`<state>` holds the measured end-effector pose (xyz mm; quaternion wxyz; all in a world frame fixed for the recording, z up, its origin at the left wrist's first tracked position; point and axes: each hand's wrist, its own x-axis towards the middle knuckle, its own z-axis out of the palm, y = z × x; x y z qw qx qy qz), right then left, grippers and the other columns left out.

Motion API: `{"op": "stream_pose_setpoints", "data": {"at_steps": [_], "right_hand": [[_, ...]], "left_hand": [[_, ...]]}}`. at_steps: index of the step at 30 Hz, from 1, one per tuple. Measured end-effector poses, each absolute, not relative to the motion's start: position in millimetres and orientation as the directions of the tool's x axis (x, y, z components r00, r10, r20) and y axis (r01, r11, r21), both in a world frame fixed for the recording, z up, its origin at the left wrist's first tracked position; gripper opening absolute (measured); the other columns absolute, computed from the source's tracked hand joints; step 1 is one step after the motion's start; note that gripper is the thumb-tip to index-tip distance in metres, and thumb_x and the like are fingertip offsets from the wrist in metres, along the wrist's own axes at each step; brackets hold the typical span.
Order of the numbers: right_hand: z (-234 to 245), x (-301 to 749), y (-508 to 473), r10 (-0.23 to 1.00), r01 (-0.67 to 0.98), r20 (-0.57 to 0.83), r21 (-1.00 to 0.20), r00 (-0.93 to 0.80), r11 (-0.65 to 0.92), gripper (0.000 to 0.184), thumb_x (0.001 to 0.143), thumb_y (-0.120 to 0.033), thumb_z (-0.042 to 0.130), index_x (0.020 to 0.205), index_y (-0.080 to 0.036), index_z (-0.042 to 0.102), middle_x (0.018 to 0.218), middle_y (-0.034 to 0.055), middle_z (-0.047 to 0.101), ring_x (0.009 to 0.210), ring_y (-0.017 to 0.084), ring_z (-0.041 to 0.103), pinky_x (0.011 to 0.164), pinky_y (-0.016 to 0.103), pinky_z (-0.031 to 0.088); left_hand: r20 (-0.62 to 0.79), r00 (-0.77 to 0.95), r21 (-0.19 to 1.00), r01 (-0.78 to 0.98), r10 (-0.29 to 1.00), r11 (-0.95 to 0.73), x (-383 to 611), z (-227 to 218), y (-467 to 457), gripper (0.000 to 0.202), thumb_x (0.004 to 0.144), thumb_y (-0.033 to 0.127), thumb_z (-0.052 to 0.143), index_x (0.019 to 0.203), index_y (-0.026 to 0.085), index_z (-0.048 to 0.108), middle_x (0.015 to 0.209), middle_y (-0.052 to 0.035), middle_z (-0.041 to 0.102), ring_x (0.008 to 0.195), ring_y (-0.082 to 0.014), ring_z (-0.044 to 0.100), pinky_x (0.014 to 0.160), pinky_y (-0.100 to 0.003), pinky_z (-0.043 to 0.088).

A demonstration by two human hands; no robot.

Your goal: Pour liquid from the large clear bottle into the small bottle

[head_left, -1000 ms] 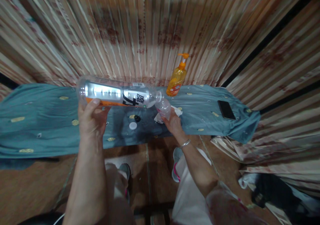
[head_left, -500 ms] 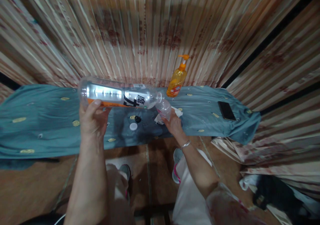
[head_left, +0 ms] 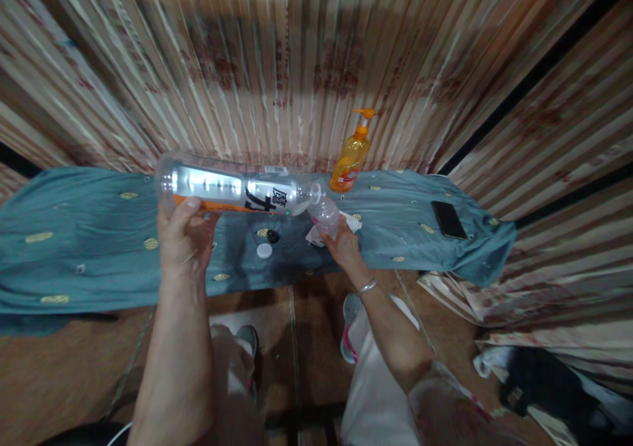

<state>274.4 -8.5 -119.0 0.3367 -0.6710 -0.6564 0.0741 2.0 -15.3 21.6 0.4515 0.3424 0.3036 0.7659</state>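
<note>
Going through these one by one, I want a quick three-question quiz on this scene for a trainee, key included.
1. Multiple choice. How does the left hand hold the large bottle?
a) upright
b) roughly on its side
c) mouth straight down
2. True or false: the black phone lies to the right of the orange pump bottle in the picture.
3. Fill in the blank: the small clear container at the large bottle's mouth is held in the ____ hand.

Key:
1. b
2. True
3. right, as in right hand
</note>
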Motion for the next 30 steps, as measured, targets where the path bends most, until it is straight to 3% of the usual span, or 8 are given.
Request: {"op": "stream_pose_setpoints", "data": {"at_steps": [15,22,30], "right_hand": [[-119.0,275.1,-8.9,0.934,0.840,0.335,-0.537,0.126,0.079,0.054,0.086,-0.030,0.065,0.131,-0.012,0.042,0.115,0.0181,0.068,0.103,0.032,0.068,0.086,0.044,0.056],[-120.9,276.4,-8.1,0.929,0.841,0.353,-0.531,0.110,0.102,0.054,0.087,-0.033,0.063,0.131,-0.010,0.042,0.114,0.0192,0.068,0.104,0.031,0.068,0.086,0.043,0.055],[-118.3,275.8,-7.1,0.940,0.838,0.319,-0.540,0.121,0.075,0.055,0.086,-0.031,0.065,0.131,-0.008,0.042,0.117,0.0210,0.067,0.106,0.032,0.067,0.087,0.043,0.054]], "left_hand": [[0.248,-0.356,0.778,-0.481,0.901,-0.404,0.0,19.9,-14.1,0.064,0.048,0.021,0.084,0.108,0.031,0.064,0.088,0.0024,0.071,0.085,-0.0176,0.064,0.072,-0.030,0.052],[0.258,-0.335,0.786,-0.472,0.906,-0.398,0.5,20.6,-15.2,0.067,0.050,0.022,0.082,0.114,0.032,0.063,0.092,0.0014,0.071,0.093,-0.0201,0.064,0.078,-0.034,0.052],[0.267,-0.344,0.774,-0.480,0.900,-0.413,-3.0,14.9,-11.0,0.062,0.050,0.023,0.084,0.108,0.028,0.063,0.091,-0.0001,0.070,0.090,-0.0206,0.063,0.078,-0.036,0.053]]}}
